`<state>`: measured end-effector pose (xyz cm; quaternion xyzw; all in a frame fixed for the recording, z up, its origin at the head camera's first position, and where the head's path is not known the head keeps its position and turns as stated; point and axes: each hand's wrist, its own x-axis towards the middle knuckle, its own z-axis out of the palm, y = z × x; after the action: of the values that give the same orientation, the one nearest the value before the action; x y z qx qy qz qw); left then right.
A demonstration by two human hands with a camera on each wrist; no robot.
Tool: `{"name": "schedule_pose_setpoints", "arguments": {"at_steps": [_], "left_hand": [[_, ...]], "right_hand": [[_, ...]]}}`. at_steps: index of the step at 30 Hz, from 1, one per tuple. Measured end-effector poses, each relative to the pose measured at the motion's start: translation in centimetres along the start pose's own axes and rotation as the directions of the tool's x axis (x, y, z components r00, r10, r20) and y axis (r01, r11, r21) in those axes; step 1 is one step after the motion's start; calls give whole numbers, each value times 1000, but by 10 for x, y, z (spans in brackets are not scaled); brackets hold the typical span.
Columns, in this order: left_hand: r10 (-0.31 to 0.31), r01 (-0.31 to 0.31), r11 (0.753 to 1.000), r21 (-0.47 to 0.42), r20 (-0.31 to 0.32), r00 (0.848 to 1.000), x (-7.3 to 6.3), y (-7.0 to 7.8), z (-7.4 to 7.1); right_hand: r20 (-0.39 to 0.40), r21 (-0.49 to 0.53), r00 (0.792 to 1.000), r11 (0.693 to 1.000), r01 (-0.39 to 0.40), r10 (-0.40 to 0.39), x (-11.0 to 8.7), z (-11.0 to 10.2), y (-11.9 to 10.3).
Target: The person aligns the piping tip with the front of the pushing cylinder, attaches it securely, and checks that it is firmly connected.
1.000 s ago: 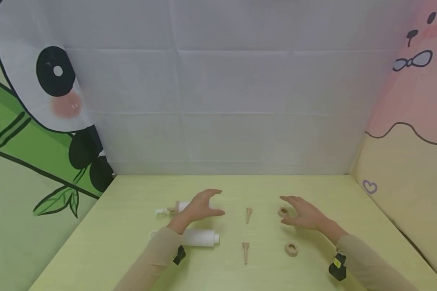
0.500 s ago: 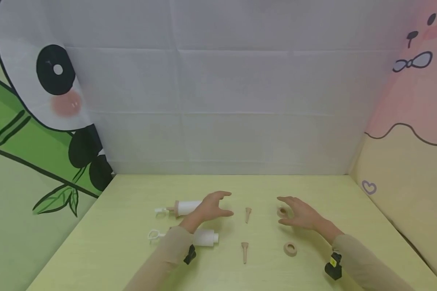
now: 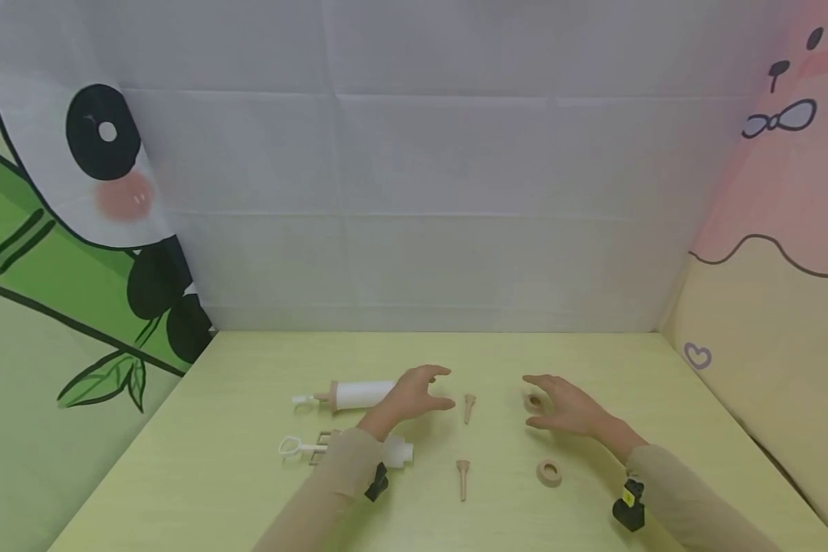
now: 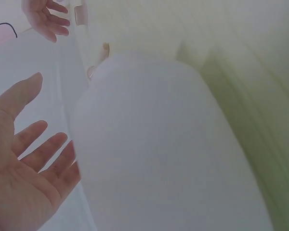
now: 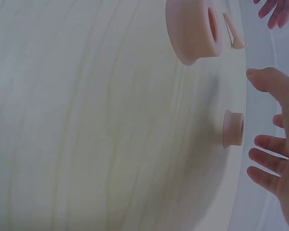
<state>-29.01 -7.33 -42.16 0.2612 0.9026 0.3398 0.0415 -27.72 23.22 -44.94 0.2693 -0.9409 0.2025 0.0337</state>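
Note:
My left hand (image 3: 414,396) hovers with fingers spread and holds nothing, just left of a beige cone-shaped nozzle (image 3: 468,409). Its forearm partly covers two large white syringe-like tubes: the far tube (image 3: 362,394) with a beige flange, and the near tube (image 3: 402,452) with a white ring-handled plunger (image 3: 291,445). My right hand (image 3: 569,406), also holding nothing, is over the far beige ring cap (image 5: 231,128), partly hiding it in the head view. Closer to me lie a second nozzle (image 3: 463,481) and a second ring cap (image 3: 548,482).
Everything lies on a pale yellow table (image 3: 262,360). A white sheet (image 3: 441,268) stands behind it, with a panda-painted panel (image 3: 41,153) at left and a pink and cream panel (image 3: 780,322) at right. A large pale shape (image 4: 149,134) fills the left wrist view.
My left hand has moved right, from over the tubes towards the far nozzle, uncovering more of both. My right hand has shifted slightly left. The things on the table look unmoved.

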Motion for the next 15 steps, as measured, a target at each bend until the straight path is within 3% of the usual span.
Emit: {"name": "schedule_pose_setpoints", "arguments": {"at_steps": [6, 10, 15], "left_hand": [[8, -7, 1000, 19, -30, 1000, 9, -2, 11], [10, -10, 1000, -5, -17, 1000, 15, -1, 17], [47, -47, 998, 30, -14, 999, 24, -7, 26]], "right_hand": [[3, -11, 1000, 1000, -7, 7, 1, 3, 3], [5, -14, 1000, 1000, -16, 17, 1, 4, 5], [1, -9, 1000, 1000, -13, 13, 1, 4, 5]]}}
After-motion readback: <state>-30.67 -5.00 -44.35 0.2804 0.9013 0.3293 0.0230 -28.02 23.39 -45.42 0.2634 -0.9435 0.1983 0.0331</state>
